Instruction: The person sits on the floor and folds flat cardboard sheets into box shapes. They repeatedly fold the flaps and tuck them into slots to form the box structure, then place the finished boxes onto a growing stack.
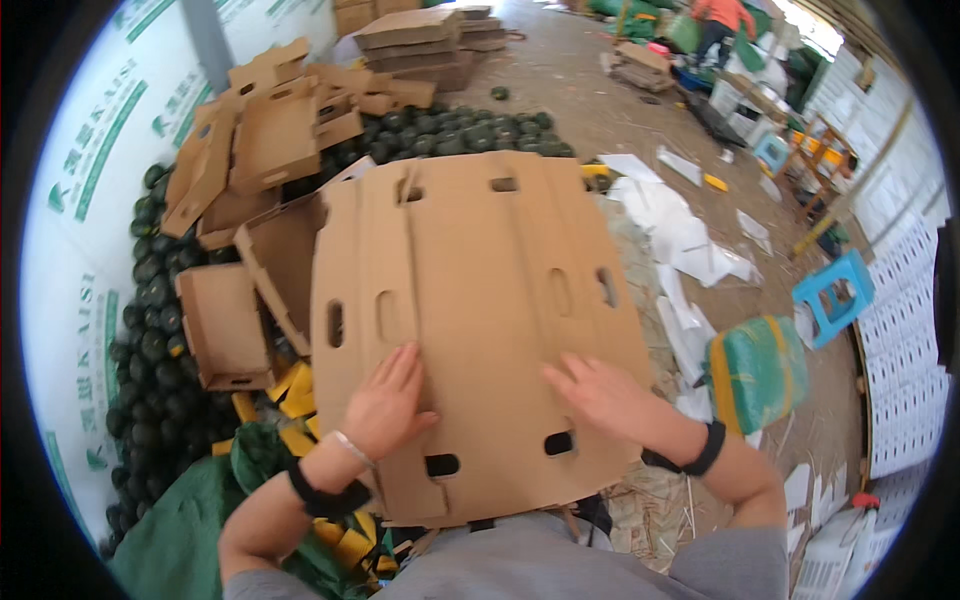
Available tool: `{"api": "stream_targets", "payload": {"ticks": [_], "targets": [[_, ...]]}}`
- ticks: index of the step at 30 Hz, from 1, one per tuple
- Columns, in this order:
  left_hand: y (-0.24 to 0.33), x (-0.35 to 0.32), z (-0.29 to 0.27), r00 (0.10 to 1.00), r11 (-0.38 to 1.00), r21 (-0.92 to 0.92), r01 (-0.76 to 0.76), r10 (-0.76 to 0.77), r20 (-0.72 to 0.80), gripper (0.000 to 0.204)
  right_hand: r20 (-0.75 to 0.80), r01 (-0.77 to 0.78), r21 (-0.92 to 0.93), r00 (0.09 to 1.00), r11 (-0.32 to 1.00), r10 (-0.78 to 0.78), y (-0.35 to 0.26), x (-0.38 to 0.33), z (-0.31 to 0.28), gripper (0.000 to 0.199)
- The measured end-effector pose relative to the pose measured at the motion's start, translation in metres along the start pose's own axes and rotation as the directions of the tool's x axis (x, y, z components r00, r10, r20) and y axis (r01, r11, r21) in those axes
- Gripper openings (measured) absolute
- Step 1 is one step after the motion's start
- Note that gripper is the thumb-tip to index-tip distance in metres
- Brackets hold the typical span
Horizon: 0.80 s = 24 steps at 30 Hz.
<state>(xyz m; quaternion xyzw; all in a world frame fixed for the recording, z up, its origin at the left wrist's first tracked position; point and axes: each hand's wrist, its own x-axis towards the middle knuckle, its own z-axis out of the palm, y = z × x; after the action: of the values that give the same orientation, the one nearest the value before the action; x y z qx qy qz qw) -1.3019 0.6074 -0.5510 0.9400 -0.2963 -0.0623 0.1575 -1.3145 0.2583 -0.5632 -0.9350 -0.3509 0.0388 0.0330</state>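
A large brown cardboard box blank [475, 270] lies flat in front of me, creased lengthwise and cut with oval hand holes. My left hand [385, 405] rests on its near left part, fingers stretched along a fold line. On the near right part lies my right hand [600, 400], its fingers spread against the board. Neither hand grips anything. What supports the blank is mostly hidden beneath it.
Folded open cardboard boxes [225, 325] sit on a heap of dark green round squashes [150, 345] at the left. Flat cardboard stacks [410, 40] stand far back. At right are a green wrapped bundle [758, 372], a blue stool [833, 298] and white scraps [680, 230]. A person [722, 20] bends far right.
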Motion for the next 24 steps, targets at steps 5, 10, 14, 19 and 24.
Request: {"api": "stream_targets", "payload": {"ticks": [5, 10, 14, 19, 24], "targets": [[0.007, 0.001, -0.069, 0.947, 0.911, 0.300, -0.282, 0.215, 0.237, 0.054, 0.179, 0.178, -0.134, 0.972, 0.975, -0.152, 0.026, 0.005, -0.065, 0.029], [-0.072, -0.008, -0.111, 0.762, 0.956, -0.289, 0.041, -0.217, -0.610, 0.026, -0.376, -0.246, 0.705, 0.665, 0.665, 0.645, 0.089, -0.021, -0.108, 0.015], [-0.052, -0.054, -0.110, 0.828, 0.863, -0.504, 0.045, -0.315, -0.465, 0.024, -0.311, -0.231, 0.298, 0.894, 0.926, 0.323, 0.028, -0.062, -0.092, 0.019], [0.023, -0.133, -0.017, 0.918, 0.993, -0.117, -0.026, -0.023, -0.397, 0.028, -0.465, 0.054, 0.382, 0.874, 0.922, 0.142, -0.024, -0.122, -0.013, 0.034], [-0.024, -0.116, 0.030, 0.717, 0.577, -0.816, -0.033, -0.555, -0.422, 0.040, -0.338, 0.015, 0.887, 0.702, 0.461, 0.627, -0.043, -0.078, 0.018, 0.054]]}}
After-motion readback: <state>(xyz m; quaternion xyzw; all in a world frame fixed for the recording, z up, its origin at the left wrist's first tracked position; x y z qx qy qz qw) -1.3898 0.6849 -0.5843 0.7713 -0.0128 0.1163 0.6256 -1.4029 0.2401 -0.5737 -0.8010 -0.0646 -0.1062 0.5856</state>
